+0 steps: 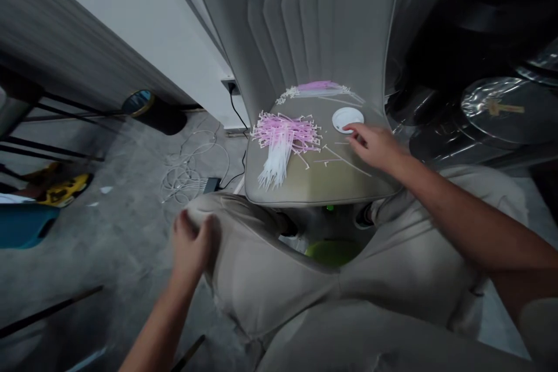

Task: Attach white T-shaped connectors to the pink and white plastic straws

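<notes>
On a grey-beige padded chair seat lies a loose bundle of thin plastic sticks, pink at one end and white at the other. A second pink-and-white bundle lies against the backrest, and several stray sticks are scattered to the right. My right hand reaches over the seat, its fingertips on the edge of a round white lid. My left hand is away from the seat, curled over the knee of my beige trousers and holding nothing visible.
A padded chair backrest rises behind the seat. Shiny round metal lids are stacked at the right. A white cable coil and black power adapter lie on the concrete floor. A green basin sits under the seat.
</notes>
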A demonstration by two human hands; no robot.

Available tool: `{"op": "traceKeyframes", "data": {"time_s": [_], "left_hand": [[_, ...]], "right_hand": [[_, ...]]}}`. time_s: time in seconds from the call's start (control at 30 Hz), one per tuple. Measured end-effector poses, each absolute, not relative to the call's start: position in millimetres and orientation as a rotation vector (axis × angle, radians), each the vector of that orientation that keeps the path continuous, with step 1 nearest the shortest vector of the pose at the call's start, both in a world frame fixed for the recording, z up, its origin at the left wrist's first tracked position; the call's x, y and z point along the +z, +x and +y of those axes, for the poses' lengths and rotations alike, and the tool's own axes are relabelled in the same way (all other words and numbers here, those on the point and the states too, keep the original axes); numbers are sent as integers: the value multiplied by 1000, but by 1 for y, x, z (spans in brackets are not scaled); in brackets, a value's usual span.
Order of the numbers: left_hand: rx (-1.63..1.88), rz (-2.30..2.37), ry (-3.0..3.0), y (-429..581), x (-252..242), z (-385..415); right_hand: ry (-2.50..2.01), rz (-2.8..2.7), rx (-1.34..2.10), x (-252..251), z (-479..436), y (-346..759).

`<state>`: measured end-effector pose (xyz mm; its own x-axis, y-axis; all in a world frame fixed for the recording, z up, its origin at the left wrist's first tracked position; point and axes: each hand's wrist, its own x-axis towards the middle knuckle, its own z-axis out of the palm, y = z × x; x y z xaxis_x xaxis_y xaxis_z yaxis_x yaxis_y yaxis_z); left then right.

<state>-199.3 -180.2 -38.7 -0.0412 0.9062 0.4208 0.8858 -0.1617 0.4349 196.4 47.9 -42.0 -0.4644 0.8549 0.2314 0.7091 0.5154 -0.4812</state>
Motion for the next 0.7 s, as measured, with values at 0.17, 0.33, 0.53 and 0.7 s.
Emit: {"op": "traceKeyframes", "data": {"time_s": [0.17, 0.33, 0.53, 0.7], "left_hand": [[709, 1529, 2351, -69, -68, -136], [293, 580, 2578, 22, -103, -118], [256, 540, 2567, 8, -112, -107], [660, 810, 2521, -6, -88, -56]], "right_hand": [[-1534, -2645, 225, -51, 50, 159], [-1572, -2777, 237, -57, 47, 146], [-1537, -2792, 256, -60, 49, 144], [-1596, -2593, 412, -61, 55, 154]]}}
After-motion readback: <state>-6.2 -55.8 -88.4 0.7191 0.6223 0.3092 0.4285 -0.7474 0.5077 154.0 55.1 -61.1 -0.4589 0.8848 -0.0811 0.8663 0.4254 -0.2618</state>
